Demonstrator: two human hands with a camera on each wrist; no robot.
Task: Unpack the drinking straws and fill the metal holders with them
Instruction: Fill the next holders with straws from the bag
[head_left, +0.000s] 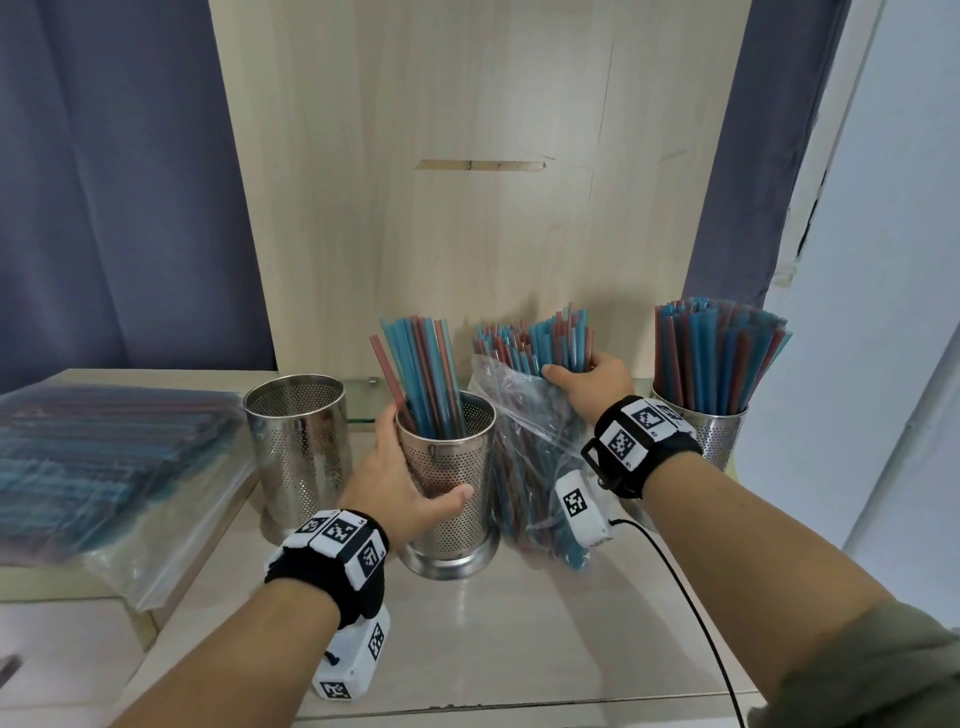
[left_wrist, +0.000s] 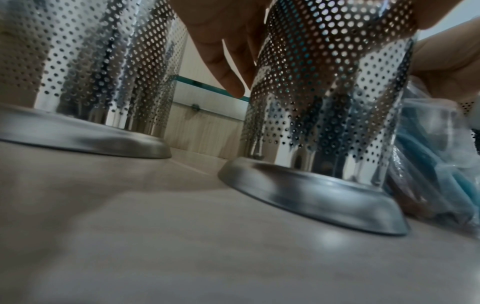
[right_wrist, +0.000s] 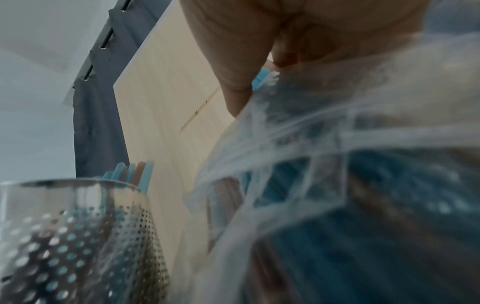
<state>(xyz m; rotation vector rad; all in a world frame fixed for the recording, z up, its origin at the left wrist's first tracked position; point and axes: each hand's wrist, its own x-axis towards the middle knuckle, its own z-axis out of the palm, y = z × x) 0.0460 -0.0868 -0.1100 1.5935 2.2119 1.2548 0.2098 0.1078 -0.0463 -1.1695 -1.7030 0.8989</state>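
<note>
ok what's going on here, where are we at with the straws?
A person is refilling metal straw holders. The left hand grips the middle holder, which is partly filled with blue and red straws. The right hand grips a bunch of straws sticking out of an open plastic bag standing beside that holder. The right holder is already packed full; the left holder looks empty. More bagged straws lie flat on the left.

No readable words, brands or numbers appear in any view. The only signs are black-and-white square code markers — on the left wristband (head_left: 337, 538) and right wristband (head_left: 636, 434) (machine patterns, not lettering) — nothing legible elsewhere.
</note>
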